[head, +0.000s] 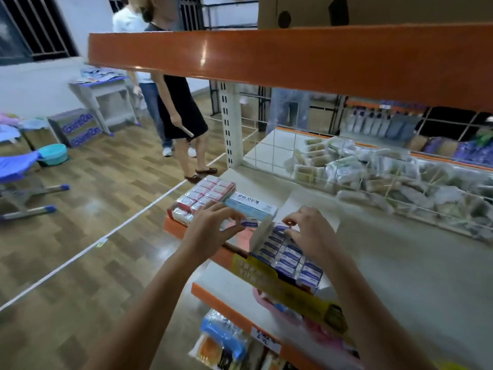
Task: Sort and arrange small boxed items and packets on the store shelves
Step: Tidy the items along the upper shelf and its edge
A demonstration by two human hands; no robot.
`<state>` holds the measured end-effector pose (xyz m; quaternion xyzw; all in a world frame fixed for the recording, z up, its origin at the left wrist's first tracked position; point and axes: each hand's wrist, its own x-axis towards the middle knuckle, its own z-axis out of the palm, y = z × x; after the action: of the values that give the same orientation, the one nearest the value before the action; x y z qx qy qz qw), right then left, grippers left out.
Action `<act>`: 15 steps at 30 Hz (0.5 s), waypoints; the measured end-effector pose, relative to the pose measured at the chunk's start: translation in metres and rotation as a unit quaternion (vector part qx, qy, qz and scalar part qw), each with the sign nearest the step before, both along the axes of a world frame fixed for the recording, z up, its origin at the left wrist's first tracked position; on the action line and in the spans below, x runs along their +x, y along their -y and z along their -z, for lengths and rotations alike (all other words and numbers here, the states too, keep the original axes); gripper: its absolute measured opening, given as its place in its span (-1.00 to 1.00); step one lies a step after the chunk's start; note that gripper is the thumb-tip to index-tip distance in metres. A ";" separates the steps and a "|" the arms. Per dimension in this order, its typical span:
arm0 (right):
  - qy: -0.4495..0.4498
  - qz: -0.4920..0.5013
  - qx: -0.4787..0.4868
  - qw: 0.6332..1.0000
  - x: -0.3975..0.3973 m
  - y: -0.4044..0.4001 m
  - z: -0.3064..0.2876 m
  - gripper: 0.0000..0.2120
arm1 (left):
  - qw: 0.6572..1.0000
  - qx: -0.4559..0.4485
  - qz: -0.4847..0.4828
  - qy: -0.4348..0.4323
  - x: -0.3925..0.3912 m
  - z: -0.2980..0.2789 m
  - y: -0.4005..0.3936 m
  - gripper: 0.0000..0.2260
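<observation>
2 bare forearms come up from the bottom edge, with no sleeve, watch, bracelet or glove anywhere along them. The left hand (210, 225) and the right hand (310, 231) are both bare. No rings show on the fingers (234, 215), and the nails look short and unpainted.

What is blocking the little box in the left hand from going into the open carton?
Nothing solid fills the gap. The left hand pinches the small box just left of the open carton. The raised flap stands between them, and the right hand covers the far rows.
</observation>
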<state>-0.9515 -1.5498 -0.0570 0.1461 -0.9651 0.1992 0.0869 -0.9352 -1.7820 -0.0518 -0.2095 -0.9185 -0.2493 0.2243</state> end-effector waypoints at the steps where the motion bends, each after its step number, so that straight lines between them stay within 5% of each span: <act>1: 0.005 0.010 0.000 1.000 -0.001 0.004 0.001 -0.76 | 1.000 0.003 0.013 0.002 -0.009 0.000 0.004 -0.88; 15: 0.013 0.154 0.002 0.988 0.010 0.029 0.008 -0.87 | 0.984 0.009 0.169 0.054 -0.070 0.000 0.018 -0.88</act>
<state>-0.9413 -1.5792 -0.0655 -0.0072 -0.9776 0.1831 0.1039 -1.0052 -1.7997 -0.0515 -0.3457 -0.8783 -0.3032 0.1310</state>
